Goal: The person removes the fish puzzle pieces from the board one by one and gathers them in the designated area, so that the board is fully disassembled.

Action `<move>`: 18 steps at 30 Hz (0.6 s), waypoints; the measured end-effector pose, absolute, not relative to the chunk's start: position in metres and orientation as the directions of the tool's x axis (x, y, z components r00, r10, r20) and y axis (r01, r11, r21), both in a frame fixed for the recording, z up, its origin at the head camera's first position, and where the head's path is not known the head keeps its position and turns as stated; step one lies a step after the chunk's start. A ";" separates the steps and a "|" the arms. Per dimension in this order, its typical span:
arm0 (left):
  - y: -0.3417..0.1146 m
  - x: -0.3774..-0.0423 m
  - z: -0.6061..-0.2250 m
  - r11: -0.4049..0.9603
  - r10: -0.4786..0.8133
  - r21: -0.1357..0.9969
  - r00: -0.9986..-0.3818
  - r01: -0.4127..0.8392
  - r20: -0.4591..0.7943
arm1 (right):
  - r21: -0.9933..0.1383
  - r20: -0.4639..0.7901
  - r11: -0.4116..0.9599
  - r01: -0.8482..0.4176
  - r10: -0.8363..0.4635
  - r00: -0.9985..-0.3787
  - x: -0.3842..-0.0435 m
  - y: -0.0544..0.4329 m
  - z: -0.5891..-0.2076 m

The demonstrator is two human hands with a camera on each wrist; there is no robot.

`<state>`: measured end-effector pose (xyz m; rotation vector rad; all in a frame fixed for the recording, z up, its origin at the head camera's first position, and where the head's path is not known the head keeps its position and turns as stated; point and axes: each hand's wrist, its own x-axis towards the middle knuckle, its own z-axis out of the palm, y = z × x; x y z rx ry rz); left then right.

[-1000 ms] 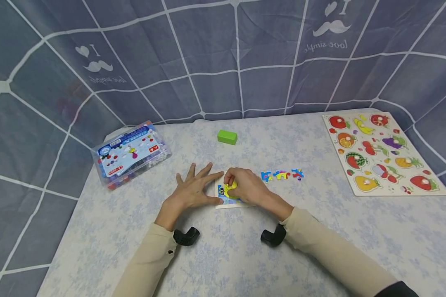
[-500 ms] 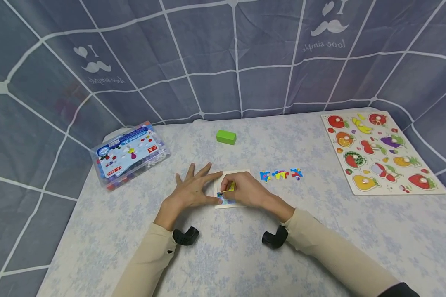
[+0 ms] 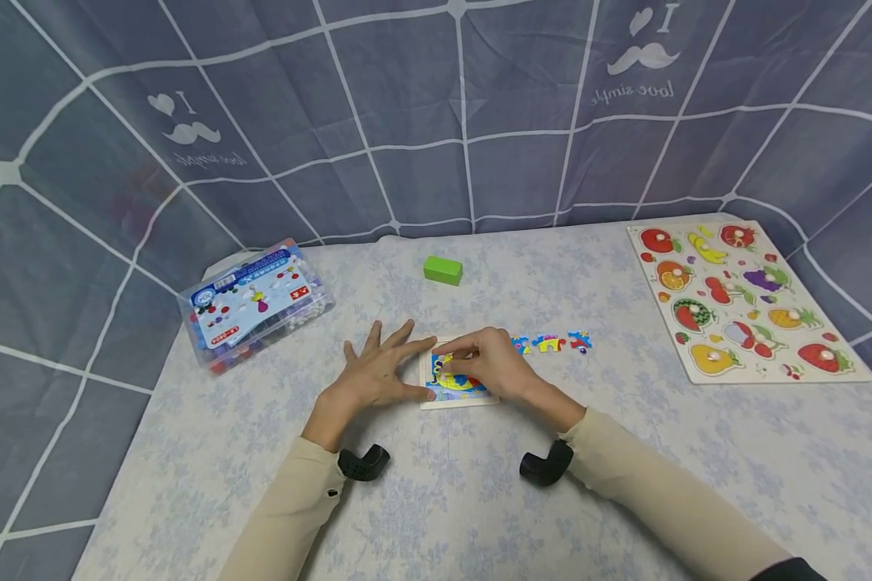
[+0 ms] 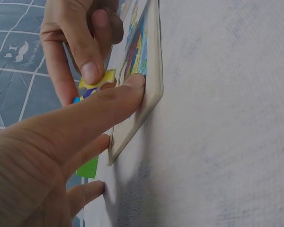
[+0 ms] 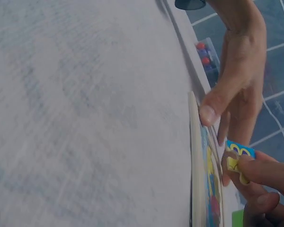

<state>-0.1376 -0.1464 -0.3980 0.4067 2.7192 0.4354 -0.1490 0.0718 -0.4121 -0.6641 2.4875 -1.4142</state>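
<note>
"Holding what, and where?"

"The right hand (image 3: 490, 363) pinches a small blue-and-yellow jigsaw piece (image 5: 235, 149) above a flat, white-rimmed puzzle tray (image 3: 459, 405), near its left edge; the left hand (image 3: 372, 377), fingers spread, rests at that edge."

"How to do it well?"

"I would align its tabs first, then press evenly, keeping the tray steady."

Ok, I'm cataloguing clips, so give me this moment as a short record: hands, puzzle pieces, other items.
left hand: fingers spread, thumb resting on puzzle tray
right hand: pinches yellow-and-blue piece above tray
loose pieces: three in a row, right of tray
green block: beyond tray
plastic box: left side of table
fruit board: right side of table
</note>
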 end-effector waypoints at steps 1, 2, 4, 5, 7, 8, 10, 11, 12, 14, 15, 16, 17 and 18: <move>-0.147 -0.137 -0.398 0.912 0.331 0.346 -0.895 0.222 -0.298 | -0.862 0.035 0.432 -0.266 -0.473 -0.881 -0.149 0.074 -0.412; -0.147 -0.137 -0.398 0.911 0.332 0.346 -0.895 0.223 -0.298 | -0.869 0.027 0.427 -0.251 -0.466 -0.884 -0.150 0.076 -0.413; -0.147 -0.138 -0.398 0.911 0.333 0.347 -0.894 0.223 -0.299 | -0.875 0.015 0.426 -0.232 -0.454 -0.891 -0.150 0.080 -0.413; -0.147 -0.138 -0.398 0.911 0.333 0.348 -0.894 0.223 -0.298 | -0.876 0.010 0.427 -0.223 -0.448 -0.894 -0.150 0.083 -0.413; -0.146 -0.138 -0.398 0.911 0.333 0.347 -0.895 0.223 -0.299 | -0.876 -0.005 0.437 -0.204 -0.432 -0.902 -0.149 0.088 -0.414; -0.146 -0.138 -0.399 0.911 0.332 0.346 -0.895 0.223 -0.299 | -0.875 -0.010 0.441 -0.198 -0.426 -0.905 -0.149 0.091 -0.414; -0.146 -0.139 -0.399 0.912 0.332 0.343 -0.895 0.224 -0.298 | -0.874 -0.017 0.447 -0.190 -0.419 -0.908 -0.148 0.098 -0.414; -0.146 -0.139 -0.399 0.912 0.332 0.342 -0.896 0.225 -0.296 | -0.873 -0.022 0.451 -0.185 -0.415 -0.909 -0.147 0.101 -0.415; -0.146 -0.139 -0.399 0.912 0.331 0.342 -0.896 0.225 -0.295 | -0.871 -0.027 0.456 -0.182 -0.415 -0.910 -0.147 0.104 -0.415; -0.146 -0.139 -0.399 0.912 0.331 0.342 -0.897 0.225 -0.292 | -0.868 -0.042 0.467 -0.169 -0.408 -0.912 -0.146 0.111 -0.415; -0.146 -0.138 -0.399 0.912 0.331 0.344 -0.898 0.225 -0.291 | -0.865 -0.049 0.474 -0.162 -0.402 -0.914 -0.145 0.115 -0.415; -0.147 -0.138 -0.399 0.912 0.331 0.345 -0.898 0.224 -0.291 | -0.861 -0.056 0.484 -0.157 -0.396 -0.916 -0.144 0.118 -0.415; -0.147 -0.138 -0.400 0.911 0.331 0.347 -0.898 0.224 -0.289 | -0.856 -0.063 0.495 -0.150 -0.387 -0.920 -0.144 0.121 -0.414; -0.147 -0.138 -0.400 0.910 0.332 0.349 -0.898 0.225 -0.288 | -0.851 -0.066 0.504 -0.147 -0.380 -0.923 -0.143 0.124 -0.414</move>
